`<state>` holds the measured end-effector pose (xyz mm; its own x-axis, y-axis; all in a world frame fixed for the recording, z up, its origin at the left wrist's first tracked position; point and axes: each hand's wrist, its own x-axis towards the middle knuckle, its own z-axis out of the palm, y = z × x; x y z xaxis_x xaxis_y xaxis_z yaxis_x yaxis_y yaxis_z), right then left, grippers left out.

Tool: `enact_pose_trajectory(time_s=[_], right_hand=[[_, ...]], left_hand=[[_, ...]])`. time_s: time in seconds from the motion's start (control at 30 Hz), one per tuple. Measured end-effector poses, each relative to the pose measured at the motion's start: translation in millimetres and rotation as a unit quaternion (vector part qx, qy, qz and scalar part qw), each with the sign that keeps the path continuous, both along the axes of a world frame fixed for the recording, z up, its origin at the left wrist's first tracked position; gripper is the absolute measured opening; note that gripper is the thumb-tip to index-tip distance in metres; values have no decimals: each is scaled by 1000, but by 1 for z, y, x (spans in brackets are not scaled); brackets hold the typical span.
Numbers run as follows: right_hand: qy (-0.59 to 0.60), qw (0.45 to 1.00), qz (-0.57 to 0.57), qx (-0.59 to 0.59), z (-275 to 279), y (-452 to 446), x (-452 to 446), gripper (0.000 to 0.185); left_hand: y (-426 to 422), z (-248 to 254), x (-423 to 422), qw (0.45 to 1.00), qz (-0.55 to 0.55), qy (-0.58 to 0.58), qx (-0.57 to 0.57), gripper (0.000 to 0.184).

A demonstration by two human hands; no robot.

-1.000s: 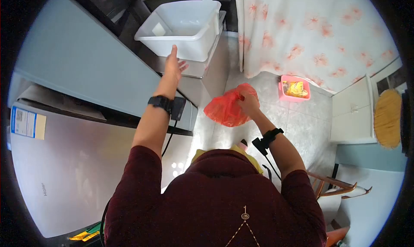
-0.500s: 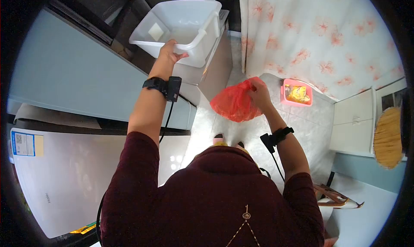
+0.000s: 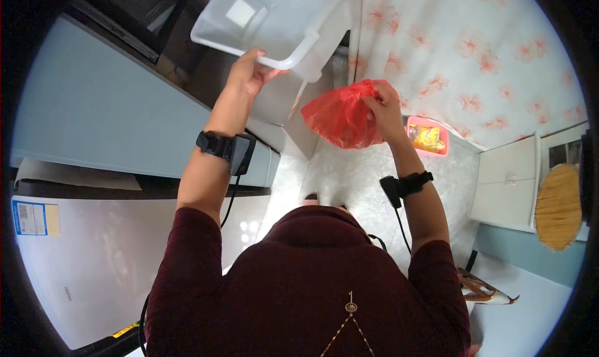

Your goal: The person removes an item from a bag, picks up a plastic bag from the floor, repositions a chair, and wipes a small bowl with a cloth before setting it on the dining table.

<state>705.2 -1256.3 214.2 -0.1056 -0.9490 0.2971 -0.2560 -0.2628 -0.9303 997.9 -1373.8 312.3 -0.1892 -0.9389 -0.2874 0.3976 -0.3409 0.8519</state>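
Observation:
My left hand (image 3: 251,74) grips the near rim of a translucent white plastic storage bin (image 3: 274,29), thumb and fingers closed about the edge. The bin is tilted, and a white square label shows through its wall. To the right, my right hand (image 3: 385,110) is closed on the gathered top of a red plastic bag (image 3: 340,117). The bag hangs full-looking above the floor; its contents cannot be made out.
Behind the bag, a pink basket (image 3: 442,132) with yellow packets stands on the tiled floor. A flowered curtain (image 3: 474,57) hangs at the back. A fridge (image 3: 118,251) is at left, white cabinets (image 3: 504,182) at right. Below the bin is a pale cabinet (image 3: 271,101).
The bin has tilted and shifted up and to the right with my left hand. My right hand has raised the red bag and carried it farther forward.

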Motion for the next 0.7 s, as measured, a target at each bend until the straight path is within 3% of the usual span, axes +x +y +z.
enact_pose_trajectory(time_s=[0.1, 0.17, 0.2, 0.27, 0.33, 0.4, 0.43, 0.57, 0.63, 0.7], right_hand=[[-36, 999, -8, -18, 23, -6, 16, 19], [-188, 979, 45, 70, 38, -7, 28, 23], [-188, 979, 43, 70, 42, -9, 34, 23], [-93, 994, 26, -58, 46, -18, 46, 19], [-65, 995, 37, -64, 51, -30, 60, 16], [-294, 947, 125, 29, 63, -36, 80, 17], [-287, 947, 138, 33, 64, -43, 87, 17], [-284, 945, 162, 26, 65, -67, 130, 11], [-202, 964, 156, -73, 52, -95, 151, 14], [-186, 970, 133, -85, 46, -108, 165, 18]], left_hand=[[-1, 30, -19, 998, -11, 16, -60, 44], [-6, 48, -28, 994, -36, 23, -102, 47], [-6, 57, -33, 994, -38, 23, -102, 47], [-5, 74, -43, 986, -37, 39, -159, 48], [-17, 85, -40, 987, -53, 47, -145, 51], [-24, 93, -41, 989, -67, 64, -113, 54], [-13, 102, -49, 993, -17, 55, -107, 40], [-12, 109, -50, 993, -32, 57, -97, 42], [-15, 111, -48, 990, -84, 69, -92, 51], [-9, 109, -50, 988, -89, 70, -107, 50]])
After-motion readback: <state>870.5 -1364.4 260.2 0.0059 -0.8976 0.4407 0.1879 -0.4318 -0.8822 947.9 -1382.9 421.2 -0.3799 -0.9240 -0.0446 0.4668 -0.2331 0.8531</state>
